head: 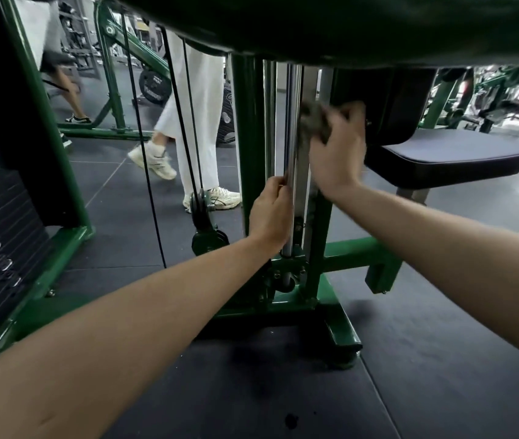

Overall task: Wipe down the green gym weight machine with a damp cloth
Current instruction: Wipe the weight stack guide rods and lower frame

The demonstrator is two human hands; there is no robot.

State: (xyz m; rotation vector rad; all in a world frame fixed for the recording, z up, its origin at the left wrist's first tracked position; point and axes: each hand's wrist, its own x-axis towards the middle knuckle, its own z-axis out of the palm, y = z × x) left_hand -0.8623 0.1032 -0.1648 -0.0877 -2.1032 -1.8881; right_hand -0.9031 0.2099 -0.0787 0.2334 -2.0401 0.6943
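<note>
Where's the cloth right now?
In the head view, centre-right: the right hand holds the cloth against the machine's upright, just right of the chrome rod, beside the black seat.

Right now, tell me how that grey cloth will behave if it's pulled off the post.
The cloth looks bunched and crumpled under the right hand, so it is probably soft and floppy, not stiff. It seems light, one hand holding it. It would likely droop, not roll.

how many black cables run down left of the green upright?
4: two cables drop from the top, the leftmost reaching the floor; two end at the floor pulley. More may hide behind the green upright.
</note>
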